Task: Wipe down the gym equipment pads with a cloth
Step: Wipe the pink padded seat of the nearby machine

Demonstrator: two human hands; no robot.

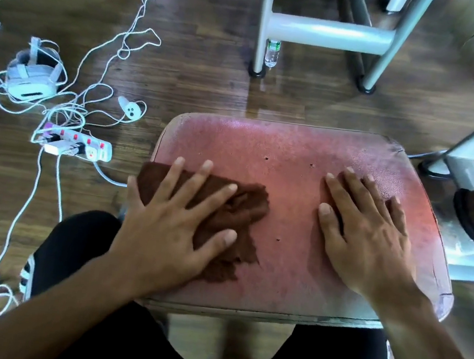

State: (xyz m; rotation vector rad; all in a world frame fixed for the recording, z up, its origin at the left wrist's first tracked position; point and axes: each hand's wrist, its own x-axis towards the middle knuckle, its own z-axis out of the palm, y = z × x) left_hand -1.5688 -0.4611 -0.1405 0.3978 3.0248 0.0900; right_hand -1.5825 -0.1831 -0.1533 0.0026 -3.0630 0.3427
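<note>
Head view: left hand [168,230] covers much of the cloth [243,210] on the pad [293,156].

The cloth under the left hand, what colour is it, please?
Dark brown cloth, head view.

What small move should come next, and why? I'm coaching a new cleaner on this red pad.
Probably slide the left hand, which presses flat on the brown cloth, rightward across the worn red vinyl seat pad. The cloth covers only the pad's left side, while the right hand rests flat on bare vinyl, steadying it.
</note>
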